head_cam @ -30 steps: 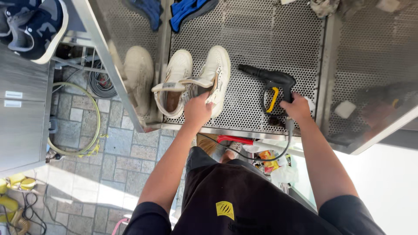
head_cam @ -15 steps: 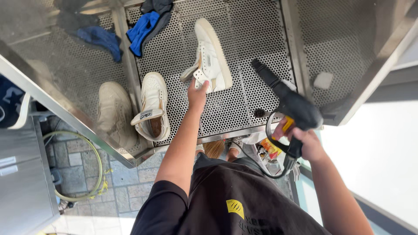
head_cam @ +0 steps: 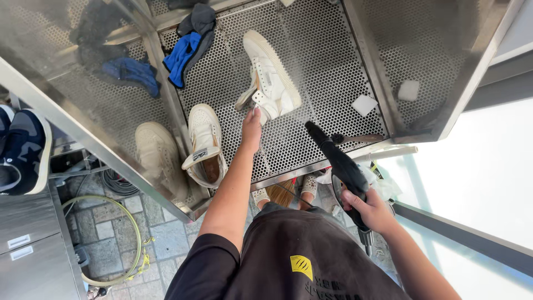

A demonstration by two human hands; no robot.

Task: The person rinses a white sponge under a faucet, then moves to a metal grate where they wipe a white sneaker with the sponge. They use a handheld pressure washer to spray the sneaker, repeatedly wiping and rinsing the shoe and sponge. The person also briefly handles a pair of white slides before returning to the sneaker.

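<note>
My left hand (head_cam: 251, 129) reaches onto the perforated metal tray (head_cam: 327, 72) and grips the heel tab of a white sneaker (head_cam: 270, 78) lying on its side. My right hand (head_cam: 371, 208) holds a black spray gun (head_cam: 337, 161) by its handle, nozzle aimed toward that sneaker, with a faint mist above the shoe. A second white sneaker (head_cam: 205, 145) sits upright at the tray's near left edge, apart from both hands.
Blue and grey cloths (head_cam: 188, 41) lie at the tray's far left. A small white sponge (head_cam: 365, 104) rests on the right. Shiny metal walls (head_cam: 83, 111) enclose the tray. A dark blue shoe (head_cam: 23, 150) sits at far left. A yellow hose (head_cam: 133, 244) coils on the stone floor.
My left hand has pushed the white sneaker farther up the tray. My right hand has swung the spray gun up so its nozzle points at the sneaker.
</note>
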